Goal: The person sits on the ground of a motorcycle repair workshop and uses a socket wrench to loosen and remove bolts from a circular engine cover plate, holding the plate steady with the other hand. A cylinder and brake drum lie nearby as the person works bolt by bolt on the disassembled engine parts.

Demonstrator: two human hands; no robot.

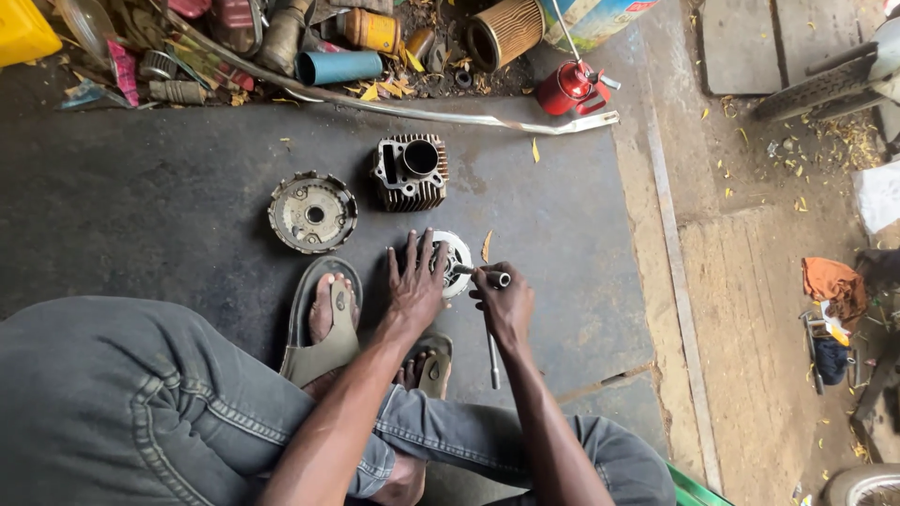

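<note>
Both hands are busy on a round silver engine part [457,258] sitting on the dark rubber mat [141,206], just in front of the person's sandalled feet. Left hand [415,283] is spread flat over the part, fingers splayed, pressing it down. Right hand [504,302] is clenched around an L-shaped metal wrench [493,347], its short end poking into the part's right side, long handle pointing back toward the knees. Up the mat, going left to right: a notched clutch basket [312,212], then a finned engine cylinder [412,171], and further back a red oil can [568,87] by the junk pile.
</note>
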